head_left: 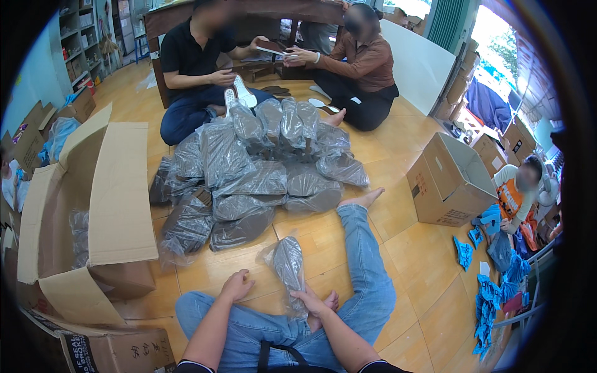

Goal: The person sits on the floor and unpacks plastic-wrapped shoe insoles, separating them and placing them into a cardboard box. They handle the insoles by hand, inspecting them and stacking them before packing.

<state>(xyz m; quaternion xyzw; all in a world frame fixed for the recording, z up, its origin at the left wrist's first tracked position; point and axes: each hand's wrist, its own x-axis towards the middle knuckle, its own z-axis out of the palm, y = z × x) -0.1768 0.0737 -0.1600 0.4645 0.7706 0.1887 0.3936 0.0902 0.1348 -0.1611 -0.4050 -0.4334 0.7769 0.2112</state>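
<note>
A plastic-bagged pair of dark shoe soles [288, 263] stands upright between my legs. My right hand [310, 301] grips the lower end of this bag. To its left, my left hand [237, 286] hovers over my bent knee, fingers loosely extended and holding nothing. Just beyond lies a big heap of similar bagged soles [249, 208], grey-brown under clear, shiny plastic. An open cardboard carton [118, 193] stands to the left, with some bagged pieces [79, 233] inside it.
Two people [199, 62] sit beyond the heap, passing a sole [270, 48] between them; white soles [240, 93] are beside them. Another open carton [451, 180] is at right, near blue pieces [488, 298] and a seated person [517, 193]. A closed box [118, 348] sits near left.
</note>
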